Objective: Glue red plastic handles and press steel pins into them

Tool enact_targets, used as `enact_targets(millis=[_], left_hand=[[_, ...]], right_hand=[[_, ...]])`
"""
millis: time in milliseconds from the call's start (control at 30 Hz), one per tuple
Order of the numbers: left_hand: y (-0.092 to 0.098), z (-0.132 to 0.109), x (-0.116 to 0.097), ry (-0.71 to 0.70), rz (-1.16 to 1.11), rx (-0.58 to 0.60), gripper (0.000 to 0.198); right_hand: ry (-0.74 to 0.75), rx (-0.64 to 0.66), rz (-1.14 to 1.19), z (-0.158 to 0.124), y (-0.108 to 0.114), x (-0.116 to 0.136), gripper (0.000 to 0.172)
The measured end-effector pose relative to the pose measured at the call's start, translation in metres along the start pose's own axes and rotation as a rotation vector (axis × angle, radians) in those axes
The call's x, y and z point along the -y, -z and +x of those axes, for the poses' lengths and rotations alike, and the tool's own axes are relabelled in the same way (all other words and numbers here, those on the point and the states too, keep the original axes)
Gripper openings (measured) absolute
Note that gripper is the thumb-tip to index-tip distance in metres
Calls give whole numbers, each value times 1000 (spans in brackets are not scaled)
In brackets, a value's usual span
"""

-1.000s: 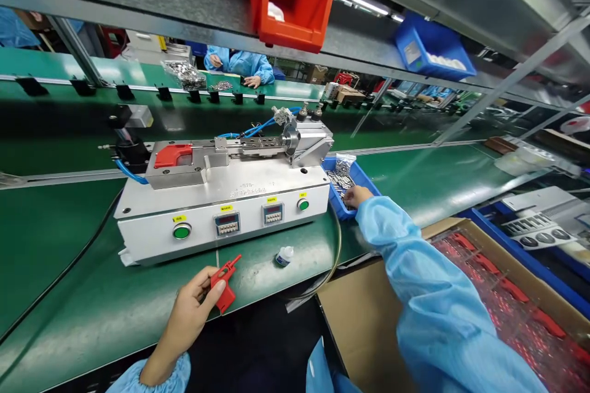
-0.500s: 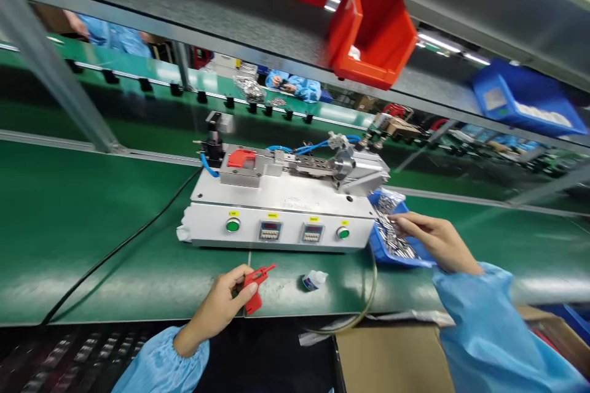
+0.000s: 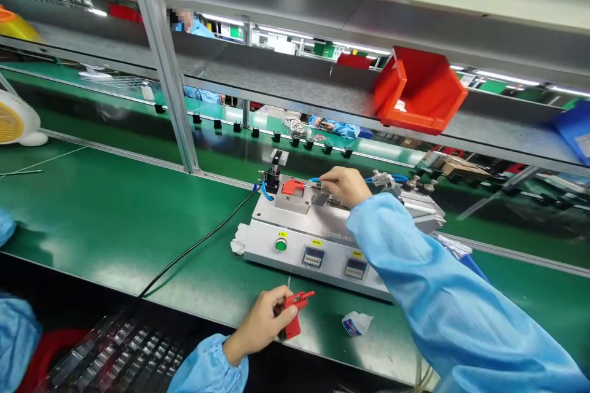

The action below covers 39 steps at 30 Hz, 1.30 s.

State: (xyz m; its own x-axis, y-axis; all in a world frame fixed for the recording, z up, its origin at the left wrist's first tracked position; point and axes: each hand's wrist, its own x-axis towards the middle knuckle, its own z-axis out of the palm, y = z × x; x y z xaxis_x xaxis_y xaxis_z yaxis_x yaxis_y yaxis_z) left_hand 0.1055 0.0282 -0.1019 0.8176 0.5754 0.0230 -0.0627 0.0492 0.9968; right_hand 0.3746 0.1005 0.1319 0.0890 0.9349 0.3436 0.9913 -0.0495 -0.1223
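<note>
My left hand [image 3: 262,324] is closed around a red plastic part [image 3: 293,324] with a thin prong, held at the bench's front edge. My right hand [image 3: 346,186] reaches over the white benchtop machine [image 3: 295,230], fingers pinched together at the metal channel on its top. Whatever sits between those fingertips is too small to make out. Just left of them, another red plastic part [image 3: 292,186] rests in the machine's metal block [image 3: 292,202]. A small white bottle with a blue label [image 3: 357,323] lies on the bench, right of my left hand.
Behind the right sleeve, a blue bin [image 3: 474,267] shows only in part. A black cable [image 3: 198,238] runs from the machine across the green bench [image 3: 115,209]. Overhead, a red bin [image 3: 420,92] stands on the shelf. Another person's blue sleeve [image 3: 18,341] is at lower left.
My right hand has left the blue bin of metal pieces and moved left to the top of the machine. My left hand still holds the red part. The view has swung left.
</note>
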Motion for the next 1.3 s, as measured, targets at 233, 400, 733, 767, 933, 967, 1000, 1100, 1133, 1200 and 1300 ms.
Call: enact_targets(millis=[233, 400, 733, 767, 933, 967, 1000, 1100, 1133, 1200, 1300], left_hand=[[3, 2, 0, -16, 15, -14, 24], [3, 1, -1, 2, -27, 14, 25], [2, 3, 6, 69, -126, 27, 39], [2, 4, 7, 79, -154, 30, 42], [4, 5, 4, 61, -239, 6, 48], [5, 5, 3, 61, -255, -3, 49], [5, 5, 2, 61, -270, -15, 50], [5, 4, 2, 62, -284, -58, 52], [5, 3, 2, 63, -273, -71, 52], [5, 2, 3, 66, -239, -84, 50], [4, 0, 6, 65, -182, -79, 48]], right_hand=[[55, 61, -157, 8, -25, 13, 23], [88, 92, -195, -1, -19, 13, 23], [106, 175, -201, 38, -41, 43, 15], [105, 169, -192, 40, -40, 44, 12], [61, 5, -106, 40, -16, 41, 15], [60, -48, -49, 35, -8, 39, 16], [73, -81, 20, 29, 1, 36, 15], [180, -10, 189, -5, 23, 25, 14], [208, 43, 202, -19, 26, 21, 14], [207, 109, 164, -49, 25, 13, 15], [95, 144, 60, -83, 10, 1, 12]])
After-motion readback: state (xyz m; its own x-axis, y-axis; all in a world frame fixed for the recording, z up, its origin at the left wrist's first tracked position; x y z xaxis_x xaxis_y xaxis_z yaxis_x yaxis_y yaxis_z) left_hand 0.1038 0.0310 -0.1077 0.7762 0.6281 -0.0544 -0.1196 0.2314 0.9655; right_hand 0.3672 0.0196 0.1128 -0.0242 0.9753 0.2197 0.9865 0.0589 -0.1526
